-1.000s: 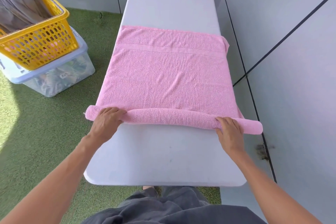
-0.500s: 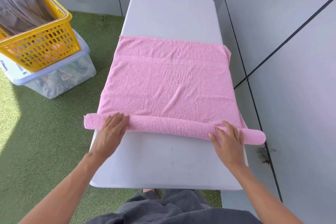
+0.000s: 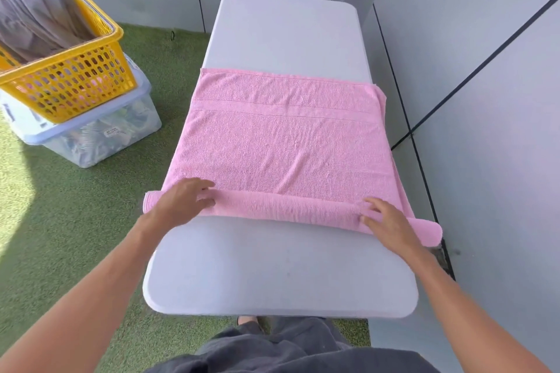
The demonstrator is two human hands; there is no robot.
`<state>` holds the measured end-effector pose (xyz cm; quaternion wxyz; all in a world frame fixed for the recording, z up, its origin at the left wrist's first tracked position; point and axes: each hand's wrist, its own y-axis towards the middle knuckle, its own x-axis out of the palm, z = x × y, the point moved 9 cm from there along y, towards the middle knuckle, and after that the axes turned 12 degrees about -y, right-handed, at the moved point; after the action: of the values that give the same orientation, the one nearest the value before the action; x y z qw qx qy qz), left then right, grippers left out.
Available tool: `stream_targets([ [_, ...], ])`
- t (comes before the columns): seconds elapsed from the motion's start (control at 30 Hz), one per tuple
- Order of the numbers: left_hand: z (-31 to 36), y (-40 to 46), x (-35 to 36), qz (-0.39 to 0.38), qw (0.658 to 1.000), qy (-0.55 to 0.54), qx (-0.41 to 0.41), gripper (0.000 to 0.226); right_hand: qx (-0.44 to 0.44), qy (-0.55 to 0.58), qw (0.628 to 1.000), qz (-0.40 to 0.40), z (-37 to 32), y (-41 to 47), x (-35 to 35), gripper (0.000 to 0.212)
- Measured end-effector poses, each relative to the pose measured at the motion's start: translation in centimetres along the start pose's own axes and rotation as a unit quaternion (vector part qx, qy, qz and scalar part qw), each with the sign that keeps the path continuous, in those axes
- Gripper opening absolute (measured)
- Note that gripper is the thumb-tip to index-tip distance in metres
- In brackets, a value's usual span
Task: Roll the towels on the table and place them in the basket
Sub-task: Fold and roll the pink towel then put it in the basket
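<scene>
Both hands press flat-fingered on the pink towel (image 3: 281, 145), left hand (image 3: 181, 201) and right hand (image 3: 386, 218) on its rolled near edge across the desk (image 3: 272, 275). The yellow basket (image 3: 65, 79) is cut off at left, its contents unclear. The label on the clear bin (image 3: 100, 136) beneath is too small to read.

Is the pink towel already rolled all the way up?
No, only the near edge of the pink towel is rolled; most lies flat on the table.

left hand (image 3: 185, 201) and right hand (image 3: 386, 216) press flat on the rolled near edge of pink towel (image 3: 281, 142); towel lies across white table (image 3: 281, 275); yellow basket (image 3: 69, 82) stands well apart
</scene>
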<state>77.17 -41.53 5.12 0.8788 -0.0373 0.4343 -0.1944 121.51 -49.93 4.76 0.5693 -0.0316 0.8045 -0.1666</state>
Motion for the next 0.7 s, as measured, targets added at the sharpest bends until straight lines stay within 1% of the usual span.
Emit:
stream_targets([
  [0.03, 0.7, -0.3, -0.8, 0.072, 0.997, 0.025, 0.024, 0.028, -0.012, 0.001, 0.998, 0.069, -0.4, -0.1, -0.7, 0.036],
  [0.07, 1.6, -0.9, -1.0, 0.127, 0.989, 0.048, 0.056, 0.022, -0.025, -0.027, 0.992, 0.12, -0.9, -0.4, -0.8, 0.032],
  [0.1, 2.5, -1.7, -0.6, 0.158, 0.982, 0.061, 0.089, 0.019, -0.034, -0.065, 0.987, 0.144, -1.4, -0.9, -0.3, 0.031],
  [0.13, 3.0, -2.4, 0.0, 0.167, 0.977, 0.062, 0.114, 0.02, -0.04, -0.104, 0.983, 0.145, -1.8, -1.4, 0.5, 0.036],
  [0.17, 3.1, -2.9, 0.9, 0.16, 0.977, 0.063, 0.127, 0.027, -0.042, -0.137, 0.981, 0.133, -2.1, -1.8, 1.4, 0.047],
  [0.2, 2.9, -3.1, 1.8, 0.145, 0.979, 0.071, 0.128, 0.039, -0.039, -0.162, 0.978, 0.122, -2.2, -2.1, 2.1, 0.058],
  [0.23, 2.6, -3.1, 2.5, 0.13, 0.98, 0.079, 0.126, 0.05, -0.033, -0.175, 0.977, 0.115, -2.2, -2.2, 2.4, 0.063],
  [0.27, 2.3, -3.0, 2.8, 0.119, 0.982, 0.084, 0.121, 0.057, -0.03, -0.177, 0.977, 0.117, -2.2, -2.3, 2.4, 0.062],
  [0.3, 2.2, -2.7, 2.7, 0.112, 0.983, 0.088, 0.116, 0.057, -0.028, -0.177, 0.976, 0.122, -2.2, -2.2, 2.1, 0.057],
  [0.33, 2.1, -2.3, 2.5, 0.097, 0.985, 0.089, 0.108, 0.053, -0.026, -0.184, 0.974, 0.126, -2.3, -2.1, 1.8, 0.051],
  [0.37, 1.9, -1.8, 2.2, 0.071, 0.99, 0.083, 0.094, 0.047, -0.026, -0.194, 0.973, 0.121, -2.5, -1.9, 1.4, 0.045],
  [0.4, 1.7, -1.1, 2.0, 0.025, 0.995, 0.066, 0.067, 0.043, -0.025, -0.205, 0.973, 0.104, -2.6, -1.7, 1.1, 0.04],
  [0.43, 1.3, -0.5, 2.0, -0.028, 0.998, 0.043, 0.034, 0.045, -0.028, -0.214, 0.974, 0.075, -2.6, -1.4, 1.0, 0.038],
  [0.5, -0.3, 0.0, 2.8, -0.151, 0.987, 0.024, -0.044, 0.05, -0.023, -0.198, 0.98, -0.016, -1.6, -0.7, 1.4, 0.038],
  [0.53, -0.7, 0.0, 2.8, -0.174, 0.983, 0.02, -0.056, 0.049, -0.01, -0.17, 0.983, -0.065, -0.8, -0.3, 1.8, 0.04],
  [0.57, -0.7, 0.2, 2.4, -0.157, 0.987, 0.011, -0.044, 0.047, 0.0, -0.13, 0.988, -0.084, -0.2, -0.2, 1.9, 0.041],
  [0.6, -0.3, 0.4, 1.6, -0.099, 0.995, 0.011, -0.009, 0.043, 0.006, -0.09, 0.994, -0.068, 0.1, 0.0, 1.7, 0.041],
  [0.63, 0.4, 0.3, 0.5, -0.019, 0.999, 0.018, 0.034, 0.037, 0.003, -0.06, 0.998, -0.016, 0.2, 0.0, 1.1, 0.039],
  [0.67, 1.1, -0.3, -0.3, 0.05, 0.996, 0.032, 0.071, 0.032, -0.002, -0.046, 0.998, 0.048, -0.1, -0.2, 0.5, 0.037],
  [0.7, 1.7, -1.0, -0.7, 0.101, 0.988, 0.048, 0.105, 0.028, -0.009, -0.053, 0.993, 0.101, -0.6, -0.8, 0.1, 0.035],
])
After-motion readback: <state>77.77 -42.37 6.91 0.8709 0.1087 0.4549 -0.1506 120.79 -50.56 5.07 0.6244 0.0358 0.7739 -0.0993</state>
